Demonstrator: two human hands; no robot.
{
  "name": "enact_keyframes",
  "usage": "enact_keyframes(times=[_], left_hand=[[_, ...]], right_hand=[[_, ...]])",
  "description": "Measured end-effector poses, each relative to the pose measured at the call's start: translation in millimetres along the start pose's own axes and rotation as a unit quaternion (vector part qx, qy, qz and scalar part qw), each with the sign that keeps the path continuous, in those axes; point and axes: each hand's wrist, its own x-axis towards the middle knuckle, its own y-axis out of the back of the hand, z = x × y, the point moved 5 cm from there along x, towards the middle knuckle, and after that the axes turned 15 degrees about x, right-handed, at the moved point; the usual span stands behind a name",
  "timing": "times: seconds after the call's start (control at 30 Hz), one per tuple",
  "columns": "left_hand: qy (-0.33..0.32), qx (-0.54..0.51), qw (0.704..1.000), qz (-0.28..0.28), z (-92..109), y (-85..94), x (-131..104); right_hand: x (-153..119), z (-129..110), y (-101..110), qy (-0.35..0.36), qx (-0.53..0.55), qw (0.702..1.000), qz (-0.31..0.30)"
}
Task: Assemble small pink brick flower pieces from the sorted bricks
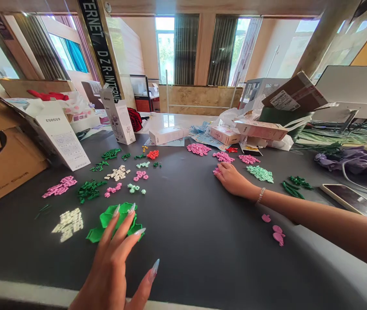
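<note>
My left hand (115, 254) is spread over several bright green leaf-shaped plastic pieces (107, 215) near the front of the table. Its fingertips rest on or just above them, and the thumb stands well apart. Farther off on the right, my right hand (230, 178) wears a bracelet and has its fingers bent down together on small pink building pieces (216, 170), most of which it hides. Just beyond those fingers lies a pile of pink pieces (223, 157). Mint-green pieces (259, 173) are heaped right of the hand.
Sorted piles cover the left side, among them cream pieces (67, 224) and dark green pieces (89, 190). White boxes (119, 114) and a cardboard carton (9, 150) stand behind. Pink rounded pieces (278, 234) lie below my right forearm, and a phone (354, 200) beyond it.
</note>
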Motion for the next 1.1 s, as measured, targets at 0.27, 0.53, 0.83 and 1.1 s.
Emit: enact_keyframes(times=[0.27,0.53,0.83,1.1], left_hand=[[-0.002,-0.009,1.0,-0.009,0.4,-1.0,0.6],[-0.004,-0.009,1.0,-0.006,0.6,0.4,-0.2],[-0.001,-0.009,1.0,-0.012,1.1,-0.3,-0.4],[-0.012,-0.011,1.0,0.003,4.2,3.6,2.4]], right_hand=[[10.6,-5.6,-2.0,0.0,-0.043,0.999,-0.011],[22.1,-6.3,-6.4,-0.013,-0.017,1.0,-0.004],[28.1,-16.5,-9.4,0.033,-0.078,0.996,-0.037],[31.9,-24.3,-4.5,-0.057,-0.001,0.998,-0.005]])
